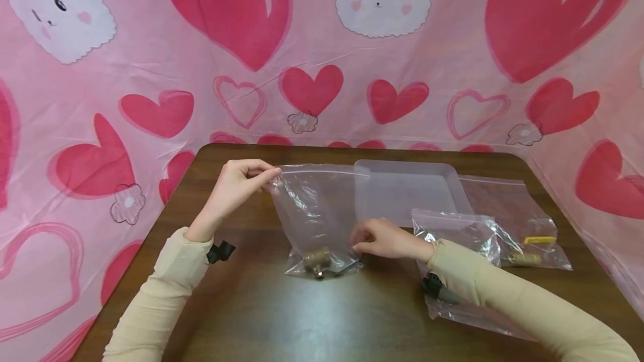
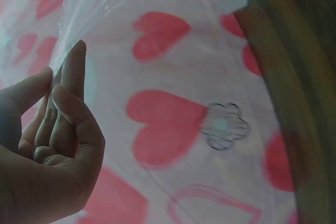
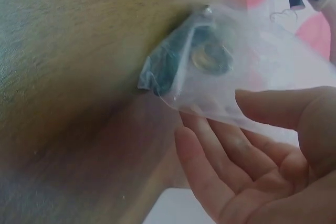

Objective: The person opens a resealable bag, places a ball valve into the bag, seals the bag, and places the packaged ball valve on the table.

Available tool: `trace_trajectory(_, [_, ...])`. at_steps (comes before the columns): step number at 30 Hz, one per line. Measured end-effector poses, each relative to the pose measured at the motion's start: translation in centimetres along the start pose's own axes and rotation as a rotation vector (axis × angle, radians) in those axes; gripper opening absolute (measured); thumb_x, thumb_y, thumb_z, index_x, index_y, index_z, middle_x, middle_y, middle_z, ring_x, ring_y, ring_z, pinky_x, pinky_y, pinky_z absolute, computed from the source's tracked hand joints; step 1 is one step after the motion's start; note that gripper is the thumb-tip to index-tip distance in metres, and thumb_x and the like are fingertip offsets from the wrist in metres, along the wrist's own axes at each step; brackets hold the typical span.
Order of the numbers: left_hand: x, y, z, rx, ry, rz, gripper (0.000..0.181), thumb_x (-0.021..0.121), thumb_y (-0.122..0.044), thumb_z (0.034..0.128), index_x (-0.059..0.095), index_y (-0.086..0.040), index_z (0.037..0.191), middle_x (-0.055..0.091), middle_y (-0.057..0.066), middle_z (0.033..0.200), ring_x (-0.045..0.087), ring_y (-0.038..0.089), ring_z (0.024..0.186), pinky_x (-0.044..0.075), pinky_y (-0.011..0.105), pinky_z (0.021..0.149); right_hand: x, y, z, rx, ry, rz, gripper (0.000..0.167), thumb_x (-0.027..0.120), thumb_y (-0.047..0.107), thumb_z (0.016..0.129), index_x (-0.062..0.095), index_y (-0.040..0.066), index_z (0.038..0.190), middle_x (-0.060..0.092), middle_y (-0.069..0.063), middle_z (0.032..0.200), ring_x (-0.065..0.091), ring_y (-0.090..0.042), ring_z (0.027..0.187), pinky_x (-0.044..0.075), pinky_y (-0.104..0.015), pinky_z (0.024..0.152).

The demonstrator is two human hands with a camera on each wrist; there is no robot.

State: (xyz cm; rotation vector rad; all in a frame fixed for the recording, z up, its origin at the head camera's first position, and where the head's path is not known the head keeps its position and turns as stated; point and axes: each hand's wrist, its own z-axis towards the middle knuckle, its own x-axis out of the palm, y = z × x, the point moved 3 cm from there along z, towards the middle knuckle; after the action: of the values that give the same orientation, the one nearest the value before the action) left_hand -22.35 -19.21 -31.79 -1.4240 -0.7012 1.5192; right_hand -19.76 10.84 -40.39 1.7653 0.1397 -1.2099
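My left hand (image 1: pixel 236 186) pinches the top left corner of a clear zip bag (image 1: pixel 314 205) between thumb and fingertips, holding it upright above the table. At the bag's bottom sits a brass fitting (image 1: pixel 317 258), with its round opening (image 3: pixel 211 59) showing through the plastic in the right wrist view. Close to the lower right edge of the bag is my right hand (image 1: pixel 387 239). Its fingers (image 3: pixel 215 142) curve loosely behind the bag's edge, touching or nearly touching it. The right thumb (image 3: pixel 273 106) stands apart from them, with no pinch visible.
On the wooden table (image 1: pixel 282 323), a translucent white tray (image 1: pixel 455 183) lies at the back. To the right, a zip bag (image 1: pixel 503 194) holds a yellow handle (image 1: pixel 539 239) and a brass fitting (image 1: pixel 524 260). Another clear bag (image 1: pixel 453 225) lies partly under my right forearm.
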Motion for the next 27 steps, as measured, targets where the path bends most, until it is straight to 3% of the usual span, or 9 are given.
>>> trace_trajectory(10, [-0.4,4.6,4.4,-0.122,0.025,-0.087,0.036,0.069,-0.029,0.0935,0.071,0.004,0.108,0.073,-0.014,0.069,0.072,0.004,0.065,0.054,0.023,0.062,0.5,-0.1,0.4,0.053,-0.066,0.059,0.012,0.068,0.009,0.091,0.066,0.002,0.1,0.074,-0.007,0.091,0.068,-0.01,0.082,0.052,-0.019,0.072])
trace_trajectory(18, [0.3,7.1,7.1,-0.181,0.063,-0.07,0.039,0.069,-0.03,0.0935,0.071,0.006,0.109,0.072,-0.014,0.069,0.07,0.003,0.061,0.05,0.022,0.06,1.0,-0.1,0.6,0.064,-0.078,0.101,0.021,0.072,0.007,0.088,0.062,-0.001,0.104,0.075,-0.008,0.087,0.074,-0.015,0.08,0.055,-0.018,0.071])
trace_trajectory(27, [1.7,10.0,9.5,-0.272,0.117,-0.025,0.041,0.069,-0.03,0.0937,0.071,0.008,0.11,0.07,-0.012,0.067,0.067,0.004,0.06,0.054,0.027,0.065,1.3,-0.2,0.8,0.102,-0.087,0.152,0.036,0.08,0.009,0.081,0.058,-0.004,0.107,0.075,-0.012,0.088,0.074,-0.016,0.077,0.056,-0.016,0.068])
